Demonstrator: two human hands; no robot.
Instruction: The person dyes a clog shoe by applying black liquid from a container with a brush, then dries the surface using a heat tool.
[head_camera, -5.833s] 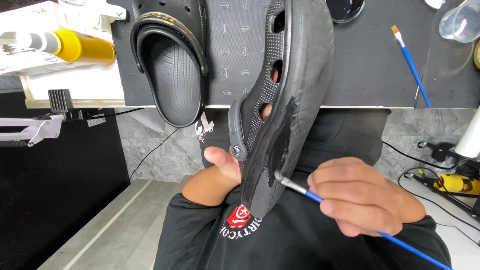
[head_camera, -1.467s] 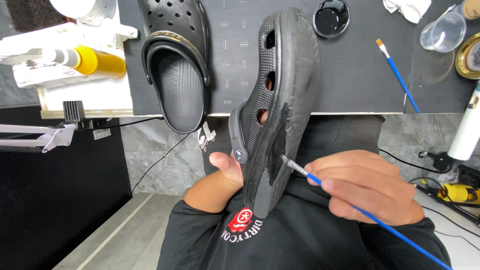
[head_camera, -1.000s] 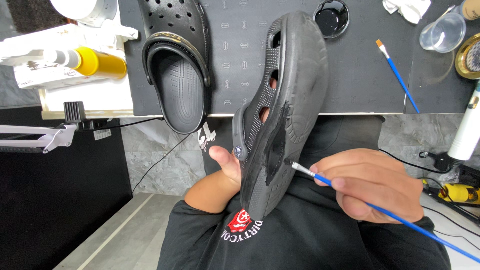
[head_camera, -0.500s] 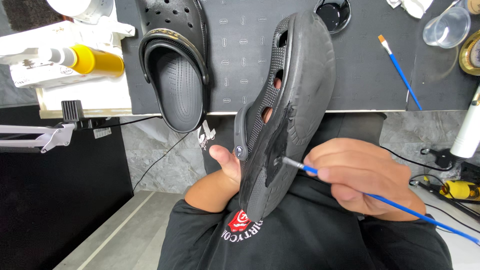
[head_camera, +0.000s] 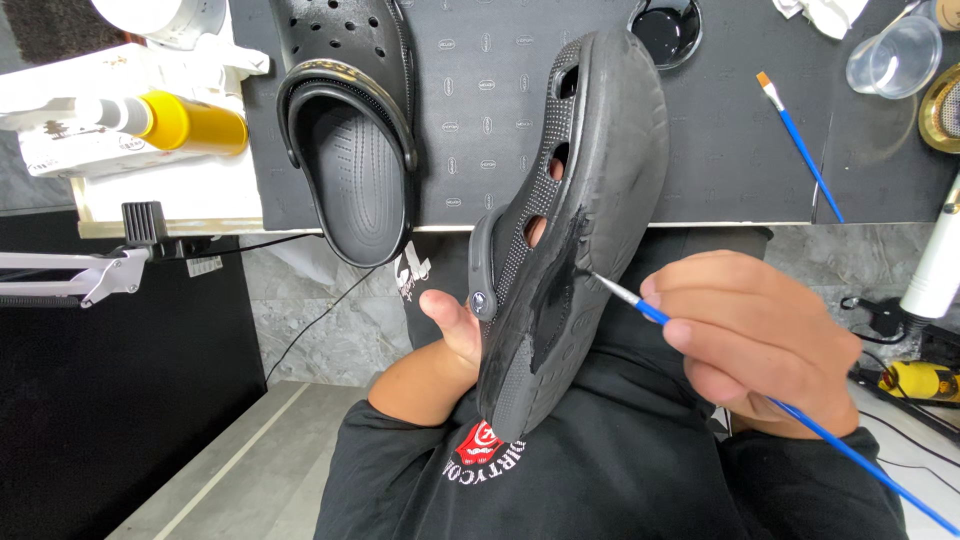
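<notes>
**Brush tip on the clog's side, wet black patch underway**

Left hand (head_camera: 450, 335) grips the held clog (head_camera: 570, 250) from behind and low, w/ thumb showing at the strap rivet and the rest of the fingers hidden behind the shoe. So: closed round the clog, held up on edge in front of the chest, toe pointing up toward the desk. Right hand (head_camera: 755, 340) pinches a thin blue-handled brush (head_camera: 700, 345) in a narrow pencil grip, fingers bunched near the ferrule, handle trailing off down and to the right of the grip. Bristles touch the clog's side just left of those fingers, at the edge of a glossy dark patch (head_camera: 550, 300) that runs down from the vent holes.

Judging it: short strokes, pulled from the wet edge outward, look right here, b/c the pebbled texture will trap bare spots. Light load on the tip, else drips run toward the left thumb. Keep the clog braced, no wobble.

Beyond the held shoe, away from the grip: second clog (head_camera: 350, 130) lying on the dark mat (head_camera: 480, 110), a small dish of black paint (head_camera: 667, 28), a spare blue brush (head_camera: 800, 145), clear cup (head_camera: 893, 55) at the far right. Yellow-capped tube (head_camera: 190, 120) well off to the left.
</notes>
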